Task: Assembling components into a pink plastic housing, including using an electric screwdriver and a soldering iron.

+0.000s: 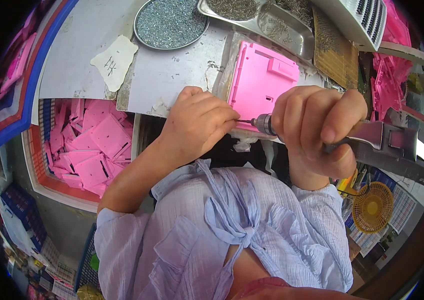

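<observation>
My right hand [317, 127] is wrapped round a power screwdriver [399, 150], black and grey with a knurled metal collar. Its thin bit points left, toward the fingertips of my left hand [197, 122]. Those fingers are pinched together at the bit's tip, beside the near-left corner of a pink plastic panel [252, 75]. Whatever they hold, if anything, is too small or hidden to make out. The panel lies flat on the table, with a raised rectangular block and a small slot on its face.
A round metal tray [137, 22] of small silvery screws and a divided metal tray [304, 47] with darker small parts stand at the back. At left, a crate [37, 165] holds several pink panels. A yellow basket [372, 207] sits at right; a white torn sheet [114, 62] lies on the table.
</observation>
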`<state>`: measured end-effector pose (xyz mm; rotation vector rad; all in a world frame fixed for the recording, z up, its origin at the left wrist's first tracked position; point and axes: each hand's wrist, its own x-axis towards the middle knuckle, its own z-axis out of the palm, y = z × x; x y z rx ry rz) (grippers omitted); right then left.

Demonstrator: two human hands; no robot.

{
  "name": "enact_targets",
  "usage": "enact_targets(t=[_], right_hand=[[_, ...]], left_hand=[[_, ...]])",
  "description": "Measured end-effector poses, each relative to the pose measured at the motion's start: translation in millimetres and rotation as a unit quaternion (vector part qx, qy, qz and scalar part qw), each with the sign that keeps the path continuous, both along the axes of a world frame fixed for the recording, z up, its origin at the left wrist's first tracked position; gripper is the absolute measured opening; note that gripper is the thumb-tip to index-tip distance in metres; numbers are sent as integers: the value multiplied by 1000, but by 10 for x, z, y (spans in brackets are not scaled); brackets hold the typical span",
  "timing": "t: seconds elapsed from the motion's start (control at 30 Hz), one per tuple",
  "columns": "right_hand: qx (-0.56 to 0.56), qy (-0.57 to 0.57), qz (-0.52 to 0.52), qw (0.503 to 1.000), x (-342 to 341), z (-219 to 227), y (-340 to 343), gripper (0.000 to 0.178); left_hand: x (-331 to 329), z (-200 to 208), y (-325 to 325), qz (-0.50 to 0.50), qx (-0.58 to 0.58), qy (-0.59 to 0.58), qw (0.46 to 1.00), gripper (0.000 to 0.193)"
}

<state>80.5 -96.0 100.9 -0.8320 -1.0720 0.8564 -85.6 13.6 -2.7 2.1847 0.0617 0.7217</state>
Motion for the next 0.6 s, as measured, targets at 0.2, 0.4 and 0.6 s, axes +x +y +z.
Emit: enact_targets(t=[0.2, 0.4, 0.6], right_hand=[[-10, 57, 6, 998, -67, -40, -108, 26], [-55, -1, -24, 998, -176, -370, -197, 22], [-10, -173, -65, 983, -332, -505, -85, 22]], left_hand=[[-37, 61, -7, -25, 79, 41, 996, 30], [28, 139, 84, -83, 101, 145, 981, 66], [-8, 75, 44, -81, 98, 173, 977, 70]])
